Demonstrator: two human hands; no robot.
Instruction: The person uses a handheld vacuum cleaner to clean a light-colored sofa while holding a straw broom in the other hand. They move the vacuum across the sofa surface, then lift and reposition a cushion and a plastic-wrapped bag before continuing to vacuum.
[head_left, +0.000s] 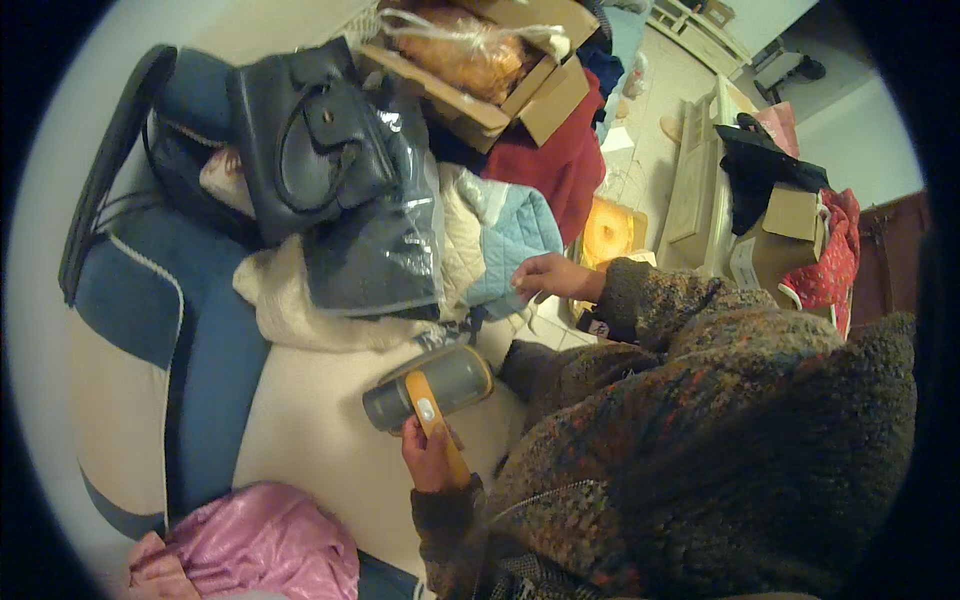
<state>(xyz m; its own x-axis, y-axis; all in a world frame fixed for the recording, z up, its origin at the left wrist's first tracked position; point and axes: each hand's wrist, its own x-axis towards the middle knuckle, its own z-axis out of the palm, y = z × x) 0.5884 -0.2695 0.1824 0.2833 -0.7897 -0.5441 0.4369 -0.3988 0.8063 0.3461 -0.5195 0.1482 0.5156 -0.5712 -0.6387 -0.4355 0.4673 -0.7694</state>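
Observation:
My left hand (429, 452) is closed around the orange handle of a handheld vacuum cleaner (450, 379) with a dark grey, partly see-through body. The vacuum lies tilted over the cream sofa seat (315, 390). Farther up in the view, my right hand (551, 277) has its fingers bent together beside a light-blue quilted cloth (517, 232). A small greyish piece (501, 306) and a thin pale strip show just below those fingertips; whether they are held is unclear. Dark cloth in a clear plastic bag (375, 259) lies beyond the vacuum.
A black handbag (315, 142) leans on the blue and cream sofa back (210, 322). Pink satin cloth (270, 540) lies at the lower left. An open cardboard box (555, 101) holds a wrapped orange-brown item, beside red cloth (562, 165). A pale cabinet (694, 180) stands beyond.

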